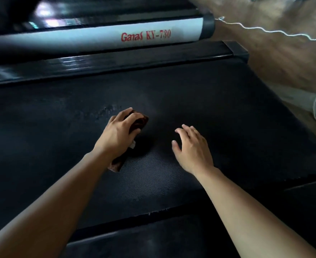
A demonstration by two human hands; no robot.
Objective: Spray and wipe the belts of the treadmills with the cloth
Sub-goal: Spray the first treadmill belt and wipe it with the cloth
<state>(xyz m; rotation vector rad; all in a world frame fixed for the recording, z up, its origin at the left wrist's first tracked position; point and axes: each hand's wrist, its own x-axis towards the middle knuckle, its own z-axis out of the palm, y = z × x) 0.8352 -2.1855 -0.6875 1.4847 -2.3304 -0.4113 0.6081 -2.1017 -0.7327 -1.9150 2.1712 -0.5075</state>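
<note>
The fingers (134,116) of the left hand (122,133) curl over a bunched brown cloth (143,121) and hold it down on the dark ribbed belt (218,108), while the right hand (193,148), just beside it over the belt, has its fingers loosely spread, gripping nothing, and beyond the belt runs a grey rail (97,40) lettered Ganas KY-730

Head camera, wide-angle, faces forward-down, close over treadmill belt (190,94); blurred top, probably second treadmill (97,39).
</note>
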